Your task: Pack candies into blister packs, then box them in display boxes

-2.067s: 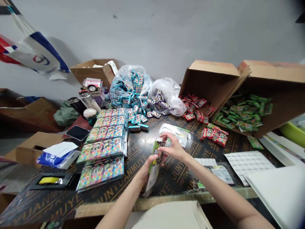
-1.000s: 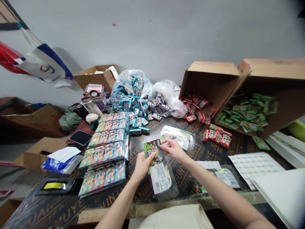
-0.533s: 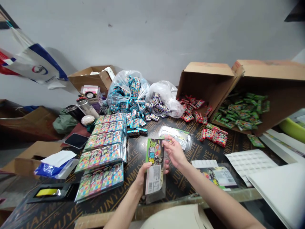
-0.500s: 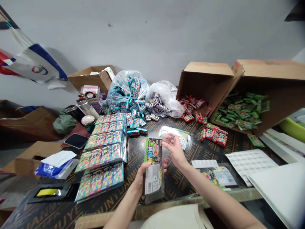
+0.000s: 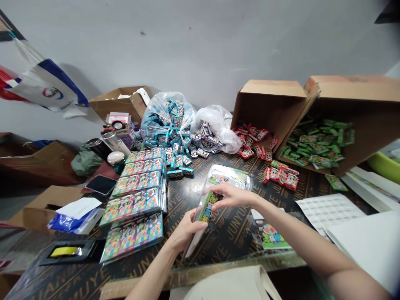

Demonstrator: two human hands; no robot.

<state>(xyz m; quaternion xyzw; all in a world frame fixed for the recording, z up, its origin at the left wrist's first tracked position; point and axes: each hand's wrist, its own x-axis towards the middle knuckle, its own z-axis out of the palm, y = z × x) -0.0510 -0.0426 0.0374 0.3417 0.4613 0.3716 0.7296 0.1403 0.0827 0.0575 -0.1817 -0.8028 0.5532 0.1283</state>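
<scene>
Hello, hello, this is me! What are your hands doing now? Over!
Left hand gripping green-printed card packet in clear plastic sleeve. Right hand on its top end. Stacked multicoloured card packets beside left hand. Over.

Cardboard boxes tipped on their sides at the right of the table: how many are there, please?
2. One box has red packets spilling from it; the other, just to its right, holds green packets. Others may be hidden.

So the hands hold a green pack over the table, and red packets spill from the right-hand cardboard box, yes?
No: the red packets spill from the left cardboard box; the right one holds green packets, as the head view shows. The rest stands.
</scene>
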